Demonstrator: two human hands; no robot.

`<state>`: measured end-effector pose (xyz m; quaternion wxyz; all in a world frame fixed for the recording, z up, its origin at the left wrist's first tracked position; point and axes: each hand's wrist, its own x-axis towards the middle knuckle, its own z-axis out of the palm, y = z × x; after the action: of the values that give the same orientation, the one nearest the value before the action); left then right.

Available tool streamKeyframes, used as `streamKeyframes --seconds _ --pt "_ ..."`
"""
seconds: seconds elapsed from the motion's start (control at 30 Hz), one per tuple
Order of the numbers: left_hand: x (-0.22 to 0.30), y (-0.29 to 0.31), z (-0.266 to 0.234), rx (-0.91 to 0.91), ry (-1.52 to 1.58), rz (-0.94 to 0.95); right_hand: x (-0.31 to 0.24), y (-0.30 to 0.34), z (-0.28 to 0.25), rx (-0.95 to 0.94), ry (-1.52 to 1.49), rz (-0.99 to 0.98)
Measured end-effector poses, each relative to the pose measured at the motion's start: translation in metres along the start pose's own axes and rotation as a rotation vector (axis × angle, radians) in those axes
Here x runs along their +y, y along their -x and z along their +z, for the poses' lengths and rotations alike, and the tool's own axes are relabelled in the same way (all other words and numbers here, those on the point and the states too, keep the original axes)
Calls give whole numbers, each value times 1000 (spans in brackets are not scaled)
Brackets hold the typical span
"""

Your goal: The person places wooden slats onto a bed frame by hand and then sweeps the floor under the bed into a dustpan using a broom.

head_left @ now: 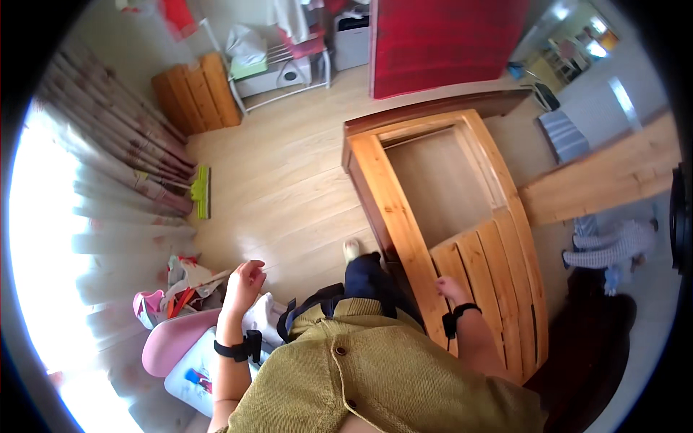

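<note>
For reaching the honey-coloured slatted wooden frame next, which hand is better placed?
Right, most likely: the right hand appears directly over the honey-coloured slatted wooden frame, though contact is unclear. The left hand is off to the left, away from the frame.

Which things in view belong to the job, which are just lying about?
Likely the job:
- slatted wooden frame
- right hand, over the frame; contact unclear
- left hand, seemingly empty, away from it

Likely lying about:
- green mop head
- white bag
- smaller slatted panel, possibly related
</note>
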<state>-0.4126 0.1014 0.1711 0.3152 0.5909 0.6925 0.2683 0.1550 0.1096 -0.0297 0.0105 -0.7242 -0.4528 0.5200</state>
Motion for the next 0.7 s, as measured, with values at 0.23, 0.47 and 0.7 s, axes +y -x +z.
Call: streamKeyframes --seconds 0.23,0.47,0.7 --pt "-45 -68 -38 205 -18 -248 -191 -155 -29 -66 267 -111" --pt "-24 -256 -104 298 -13 -201 -373 -344 -48 -66 264 -318" --pt "-59 -389 -100 151 -43 -207 -569 -348 -93 -33 46 -564"
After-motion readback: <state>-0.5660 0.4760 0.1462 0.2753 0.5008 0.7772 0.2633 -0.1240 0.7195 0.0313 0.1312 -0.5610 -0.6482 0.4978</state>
